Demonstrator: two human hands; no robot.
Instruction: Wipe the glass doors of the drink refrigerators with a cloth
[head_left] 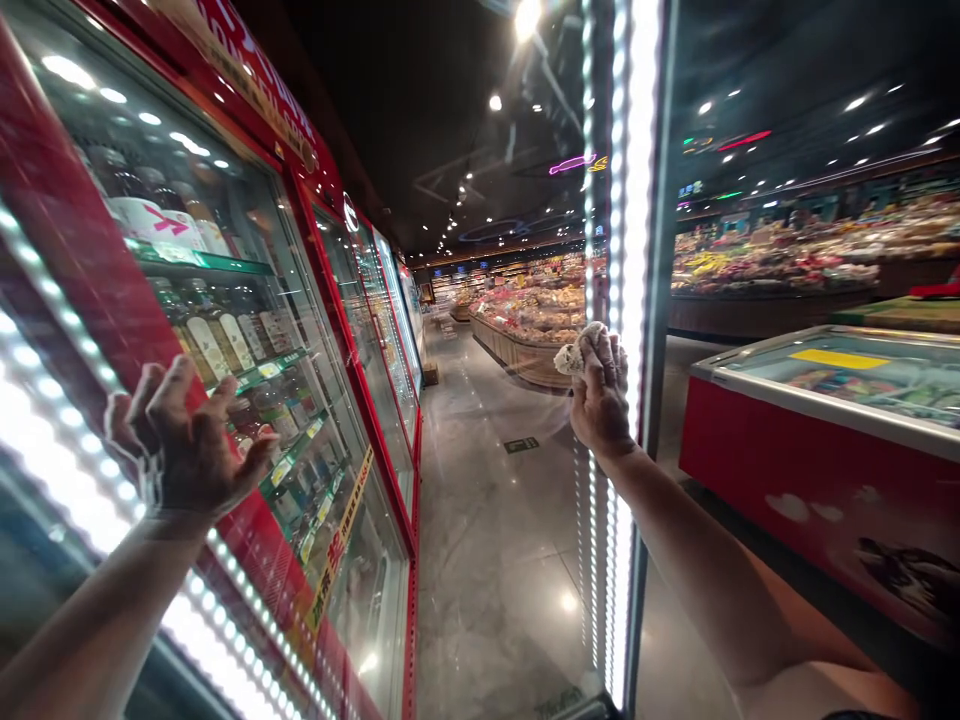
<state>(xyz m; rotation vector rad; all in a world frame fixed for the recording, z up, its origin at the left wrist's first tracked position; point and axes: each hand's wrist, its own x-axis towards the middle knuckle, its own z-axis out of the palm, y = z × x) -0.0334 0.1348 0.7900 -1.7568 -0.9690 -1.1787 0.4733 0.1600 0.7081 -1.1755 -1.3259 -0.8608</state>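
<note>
A crumpled pale cloth (571, 358) is pressed against the glass door (525, 520) beside its lit edge strip. My right hand (600, 395) is closed on that cloth, with the arm stretched forward. On the other side, my left hand (187, 435) is raised with its fingers spread and holds nothing. It is in front of a bright strip of lights (67, 480) and the red frame of a drinks fridge (352, 370); whether it touches the glass there I cannot tell. Bottles (214, 340) stand on shelves behind the fridge glass.
A red chest freezer (780, 440) with a glass top stands at the right. Behind the glass door, a grey floor aisle (480, 560) runs beside more fridges. Long curved displays (525, 330) full of goods stand farther back.
</note>
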